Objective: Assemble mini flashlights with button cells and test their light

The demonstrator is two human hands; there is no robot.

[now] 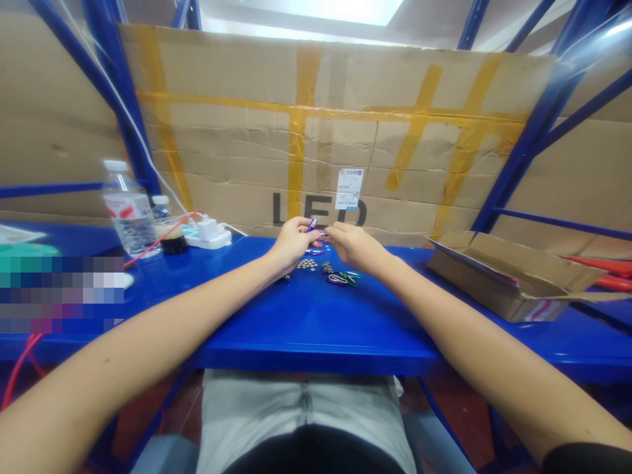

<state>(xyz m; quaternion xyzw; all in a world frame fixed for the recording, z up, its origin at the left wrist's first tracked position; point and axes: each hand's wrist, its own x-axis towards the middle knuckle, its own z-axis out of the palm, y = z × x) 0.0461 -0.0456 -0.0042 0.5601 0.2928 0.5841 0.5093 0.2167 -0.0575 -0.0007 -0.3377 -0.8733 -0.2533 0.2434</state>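
Both of my hands are raised close together over the far middle of the blue table. My left hand [293,242] is closed around a small purple tube with a clear, shiny end [313,224]. Beside it, my right hand [354,246] has its fingers pressed together; what they hold, if anything, is too small to make out. Under the hands lies another slim purple piece [315,252]. Nearer to me are several small silvery discs [307,263], a little heap of dark metal parts [326,267], a purplish carabiner [337,279] and a green carabiner [351,278].
A cardboard box [503,289] with raised flaps stands at right, near red handles [609,268]. To the left are a water bottle [129,214], a dark-liquid bottle [170,237] and a white power strip [210,234] with cables. A large carton [237,145] walls the back.
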